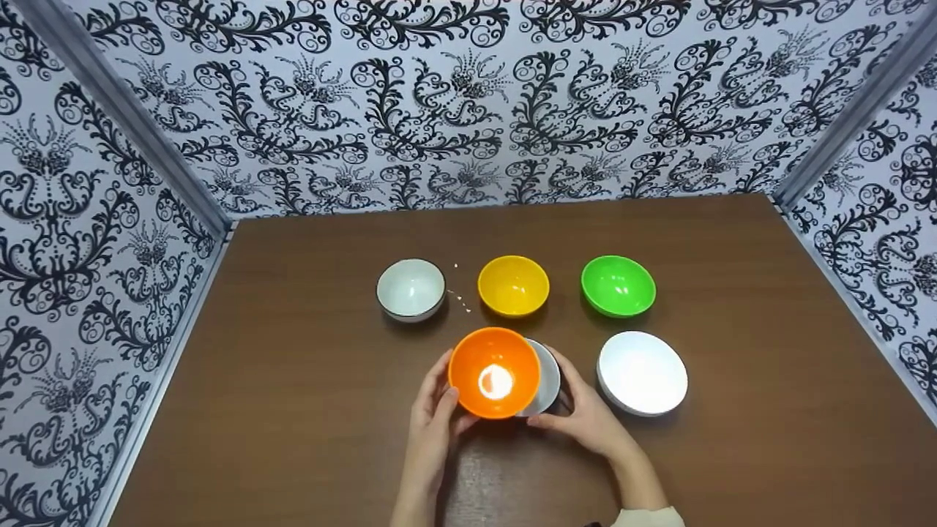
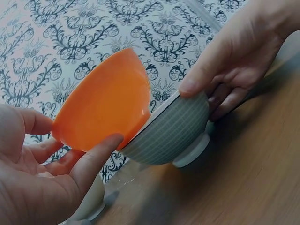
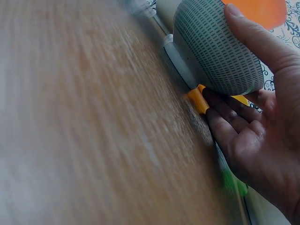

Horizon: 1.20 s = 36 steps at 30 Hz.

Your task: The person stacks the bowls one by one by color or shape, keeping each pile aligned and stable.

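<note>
My left hand (image 1: 433, 410) grips an orange bowl (image 1: 476, 359) by its side, the thumb near the rim in the left wrist view. In my right hand (image 1: 589, 413) is a bowl with a pale inside (image 1: 547, 380) and a grey-green patterned outside (image 2: 171, 126). Its thumb lies at the rim and the other fingers reach under the side. From the head view, the orange bowl covers the left part of the patterned bowl. In the left wrist view the orange bowl's lower edge meets the patterned bowl's rim, and the patterned bowl is tilted.
Behind the hands stand a pale dark-rimmed bowl (image 1: 411, 288), a yellow bowl (image 1: 514, 285) and a green bowl (image 1: 618, 285) in a row. A white bowl (image 1: 643, 373) is right of my right hand. Small white bits (image 1: 460, 296) lie on the brown table (image 1: 293, 410). Patterned walls (image 1: 468, 110) enclose it.
</note>
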Each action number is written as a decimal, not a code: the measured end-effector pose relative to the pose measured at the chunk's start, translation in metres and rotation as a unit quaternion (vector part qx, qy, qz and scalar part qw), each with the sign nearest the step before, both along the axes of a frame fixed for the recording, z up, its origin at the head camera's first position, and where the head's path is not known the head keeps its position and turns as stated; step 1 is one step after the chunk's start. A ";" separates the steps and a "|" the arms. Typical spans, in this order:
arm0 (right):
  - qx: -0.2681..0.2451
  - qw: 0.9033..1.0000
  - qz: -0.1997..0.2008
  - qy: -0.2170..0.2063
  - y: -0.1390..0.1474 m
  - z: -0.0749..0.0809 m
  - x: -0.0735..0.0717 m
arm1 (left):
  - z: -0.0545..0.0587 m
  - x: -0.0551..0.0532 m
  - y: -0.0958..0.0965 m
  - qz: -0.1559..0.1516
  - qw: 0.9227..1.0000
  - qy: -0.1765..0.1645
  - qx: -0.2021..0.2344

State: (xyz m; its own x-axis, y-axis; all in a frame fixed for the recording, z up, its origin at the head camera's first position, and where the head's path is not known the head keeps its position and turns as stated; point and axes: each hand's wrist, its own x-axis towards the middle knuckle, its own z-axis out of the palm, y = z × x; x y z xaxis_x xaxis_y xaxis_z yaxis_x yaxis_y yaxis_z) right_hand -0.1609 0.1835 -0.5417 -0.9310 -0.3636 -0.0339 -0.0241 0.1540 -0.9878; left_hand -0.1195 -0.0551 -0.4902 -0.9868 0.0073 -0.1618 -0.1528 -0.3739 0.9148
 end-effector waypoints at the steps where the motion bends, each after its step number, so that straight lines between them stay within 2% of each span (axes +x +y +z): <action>1: 0.001 1.000 -0.002 -0.003 0.000 0.000 0.000 | 0.000 0.000 0.002 -0.005 1.000 0.004 0.000; 6: 0.011 1.000 -0.010 -0.011 -0.001 0.001 -0.001 | -0.001 -0.003 0.007 -0.020 1.000 0.008 -0.013; 14: 0.006 1.000 -0.018 -0.009 -0.001 0.001 0.000 | -0.001 -0.003 0.011 -0.022 1.000 0.005 -0.015; 26: -0.017 0.999 -0.005 0.033 0.001 -0.003 0.002 | 0.000 -0.004 0.017 -0.009 0.996 0.018 -0.092; 31: -0.020 0.999 -0.004 0.048 0.002 -0.005 0.002 | -0.001 -0.004 0.019 -0.002 0.988 0.026 -0.150; 36: -0.020 0.999 -0.003 0.048 0.005 -0.004 0.003 | -0.004 -0.005 0.023 0.009 0.976 0.039 -0.213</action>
